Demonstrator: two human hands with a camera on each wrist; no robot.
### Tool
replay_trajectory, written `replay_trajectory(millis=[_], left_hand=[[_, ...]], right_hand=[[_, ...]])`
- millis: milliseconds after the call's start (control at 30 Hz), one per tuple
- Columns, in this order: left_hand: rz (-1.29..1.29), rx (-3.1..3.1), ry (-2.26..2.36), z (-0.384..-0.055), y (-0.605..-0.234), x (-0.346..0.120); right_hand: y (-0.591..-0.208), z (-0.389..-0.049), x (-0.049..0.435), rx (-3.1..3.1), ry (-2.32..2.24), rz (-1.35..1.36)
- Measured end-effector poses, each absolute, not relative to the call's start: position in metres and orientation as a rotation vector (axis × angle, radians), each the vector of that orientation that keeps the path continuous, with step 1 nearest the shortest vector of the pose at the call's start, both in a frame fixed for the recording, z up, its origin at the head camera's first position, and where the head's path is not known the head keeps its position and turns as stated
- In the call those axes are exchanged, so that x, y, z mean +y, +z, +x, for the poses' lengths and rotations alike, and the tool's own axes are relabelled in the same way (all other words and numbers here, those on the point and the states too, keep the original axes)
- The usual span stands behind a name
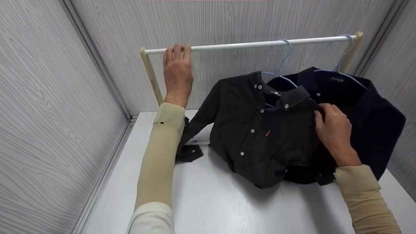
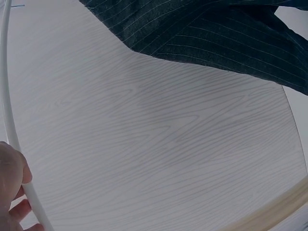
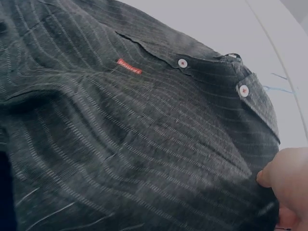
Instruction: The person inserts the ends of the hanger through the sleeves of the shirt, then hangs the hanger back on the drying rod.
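Note:
My left hand (image 1: 178, 73) grips the white rail (image 1: 227, 46) of a clothes rack near its left end; in the left wrist view the thumb and fingers wrap the rail (image 2: 10, 120). A dark grey pinstriped shirt (image 1: 240, 120) with white buttons and a small red tag hangs from a light blue hanger (image 1: 283, 61) hooked on the rail. At the shirt's right-hand shoulder, my right hand (image 1: 334, 130) pinches the cloth between thumb and fingers. The right wrist view shows the thumb pressed on the striped fabric (image 3: 183, 139) below the collar.
A navy shirt (image 1: 373, 107) hangs on another blue hanger (image 1: 339, 61) at the right end, partly behind the grey one. Wooden posts (image 1: 151, 74) carry the rail. Below is a white table (image 1: 208, 201), with grey wood-grain panels (image 1: 58, 130) around it. One grey cuff (image 1: 190, 153) hangs low.

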State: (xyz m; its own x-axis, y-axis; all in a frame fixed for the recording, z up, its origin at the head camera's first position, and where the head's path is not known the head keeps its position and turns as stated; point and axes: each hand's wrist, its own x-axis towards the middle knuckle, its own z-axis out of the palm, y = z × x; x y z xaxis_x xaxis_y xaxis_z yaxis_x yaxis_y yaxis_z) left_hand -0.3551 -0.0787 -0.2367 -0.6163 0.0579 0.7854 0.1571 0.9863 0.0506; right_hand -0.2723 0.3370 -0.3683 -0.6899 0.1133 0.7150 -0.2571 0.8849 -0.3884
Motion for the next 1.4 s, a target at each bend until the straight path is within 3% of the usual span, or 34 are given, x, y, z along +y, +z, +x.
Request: replay_trajectory(millis=[933,1400], left_hand=[[-0.262,-2.223,-0.15,-0.343,-0.275,-0.087],[-0.393,-2.366,-0.496,-0.301,-0.38,-0.073]], right_hand=[[-0.433,-0.245,0.35,-2.385,1.208,-0.031],[-0.452,-0.222,0.345,-2.181,1.073,0.03]])
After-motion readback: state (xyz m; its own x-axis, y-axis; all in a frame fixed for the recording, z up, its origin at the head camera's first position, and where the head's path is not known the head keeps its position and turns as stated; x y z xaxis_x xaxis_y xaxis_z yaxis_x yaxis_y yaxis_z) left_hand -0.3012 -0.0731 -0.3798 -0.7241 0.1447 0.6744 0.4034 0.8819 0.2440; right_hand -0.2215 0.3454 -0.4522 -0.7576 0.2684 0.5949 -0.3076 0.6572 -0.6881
